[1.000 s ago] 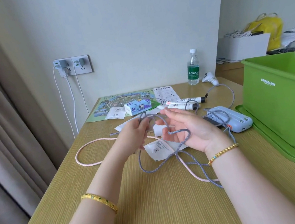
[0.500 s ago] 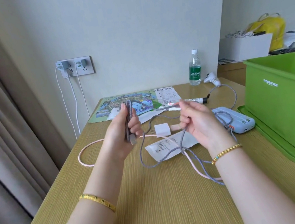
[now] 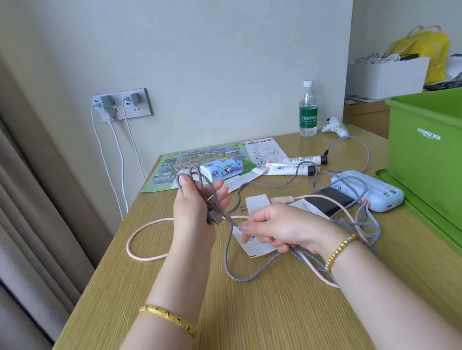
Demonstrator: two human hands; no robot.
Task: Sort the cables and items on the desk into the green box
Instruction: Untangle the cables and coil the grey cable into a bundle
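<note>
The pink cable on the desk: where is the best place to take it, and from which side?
Probably the pink cable is best taken at its open loop on the left of the desk, from above. There it lies flat and apart from the grey cable; near the right hand the two cross.

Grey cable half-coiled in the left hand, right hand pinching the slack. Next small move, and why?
Probably bring the right hand up to lay another loop of the grey cable into the left hand. The left hand grips only a few loops and the USB plug, while much slack lies on the desk, some draped over the power bank. It looks too loose to go in the green box yet.
</note>
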